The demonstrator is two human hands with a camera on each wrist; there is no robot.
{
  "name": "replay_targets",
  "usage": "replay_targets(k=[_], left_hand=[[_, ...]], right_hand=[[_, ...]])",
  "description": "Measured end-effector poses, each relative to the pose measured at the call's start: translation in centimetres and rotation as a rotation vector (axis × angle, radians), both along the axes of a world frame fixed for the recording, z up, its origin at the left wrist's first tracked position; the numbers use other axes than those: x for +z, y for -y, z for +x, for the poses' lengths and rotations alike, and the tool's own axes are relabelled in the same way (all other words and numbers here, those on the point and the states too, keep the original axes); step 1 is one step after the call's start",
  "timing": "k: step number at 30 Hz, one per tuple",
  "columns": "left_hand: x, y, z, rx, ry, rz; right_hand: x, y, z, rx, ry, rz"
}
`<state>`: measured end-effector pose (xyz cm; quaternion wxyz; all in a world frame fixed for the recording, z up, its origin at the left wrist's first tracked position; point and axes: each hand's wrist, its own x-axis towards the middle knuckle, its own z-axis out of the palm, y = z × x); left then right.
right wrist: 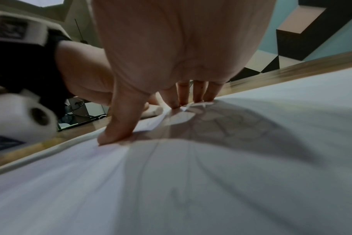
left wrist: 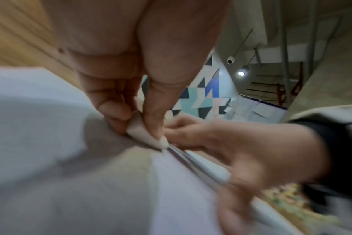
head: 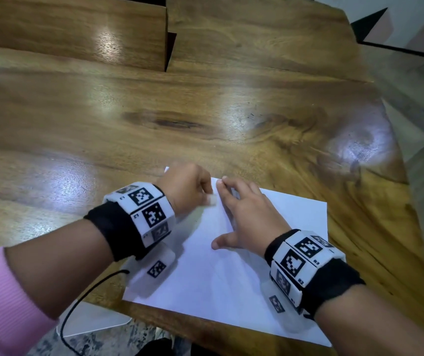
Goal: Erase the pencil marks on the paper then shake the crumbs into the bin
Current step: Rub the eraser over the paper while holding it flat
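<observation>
Left hand (head: 189,187) pinches eraser (left wrist: 143,134) against paper (head: 231,273); right hand (head: 250,217) pressed flat, fingers spread.

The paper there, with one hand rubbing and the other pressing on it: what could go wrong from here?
1. The left hand rubs the eraser close to the far edge of the paper; the sheet could crease or tear there.
2. The paper's near corner overhangs the table; if the right hand lifts, it may slide off.
3. Crumbs could scatter onto the table; no bin is in view.
</observation>
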<state>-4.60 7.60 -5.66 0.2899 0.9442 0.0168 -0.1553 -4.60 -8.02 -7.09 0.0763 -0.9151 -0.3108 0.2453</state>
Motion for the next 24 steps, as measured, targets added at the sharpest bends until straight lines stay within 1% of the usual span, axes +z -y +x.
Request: replay_targets(k=[2, 3, 4, 5, 7, 8, 9, 12, 13, 14, 16, 17, 18, 19, 21, 22, 23, 24], left_hand=[[0.1, -0.8, 1.0, 0.150, 0.073, 0.029], [0.1, -0.8, 1.0, 0.156, 0.085, 0.030], [0.2, -0.5, 0.6, 0.103, 0.068, 0.023], [0.2, -0.1, -0.1, 0.012, 0.027, 0.005], [0.3, 0.5, -1.2, -0.151, -0.092, -0.016], [0.5, 0.4, -1.2, -0.173, -0.116, -0.009], [0.5, 0.0, -0.8, -0.138, -0.104, 0.008], [0.6, -0.9, 0.6, 0.087, 0.069, 0.085], [0.6, -0.9, 0.4, 0.095, 0.085, 0.096], [0.6, -0.7, -0.2, 0.051, 0.061, 0.085], [0.5, -0.2, -1.8, -0.109, -0.060, 0.045], [0.5, -0.3, -2.3, -0.159, -0.105, 0.031], [0.5, -0.6, -2.1, -0.160, -0.107, 0.033], [0.4, -1.1, -1.5, -0.107, -0.074, 0.050], [0.3, -1.9, -0.1, 0.051, 0.048, 0.123], [0.2, -2.0, 0.1, 0.076, 0.090, 0.153], [0.1, -1.9, -0.1, 0.047, 0.103, 0.169], [0.0, -1.7, -0.7, -0.022, 0.092, 0.159]], right_hand=[[0.1, 0.0, -0.1, 0.010, 0.006, -0.005], [0.1, 0.0, -0.1, 0.011, 0.004, -0.005], [0.1, 0.0, -0.1, 0.010, 0.003, -0.005], [0.0, 0.0, -0.1, 0.007, 0.003, -0.004], [0.0, 0.0, -0.1, 0.001, 0.001, -0.005], [0.1, 0.0, -0.1, 0.001, 0.000, -0.007], [0.1, 0.0, -0.1, 0.004, 0.000, -0.009], [0.2, 0.0, -0.1, 0.008, 0.004, -0.007], [0.2, 0.0, -0.1, 0.007, 0.001, -0.006], [0.1, 0.0, -0.1, 0.006, 0.001, -0.006], [0.0, 0.0, -0.1, 0.006, 0.004, -0.012], [0.0, 0.0, -0.1, 0.008, 0.005, -0.014], [0.0, 0.0, -0.1, 0.007, 0.005, -0.014], [0.0, 0.0, -0.1, 0.004, 0.003, -0.012], [0.1, 0.0, -0.1, 0.006, 0.000, -0.009], [0.1, 0.0, -0.2, 0.006, 0.000, -0.009], [0.1, 0.0, -0.2, 0.007, 0.001, -0.010], [0.1, 0.0, -0.1, 0.009, 0.004, -0.011]])
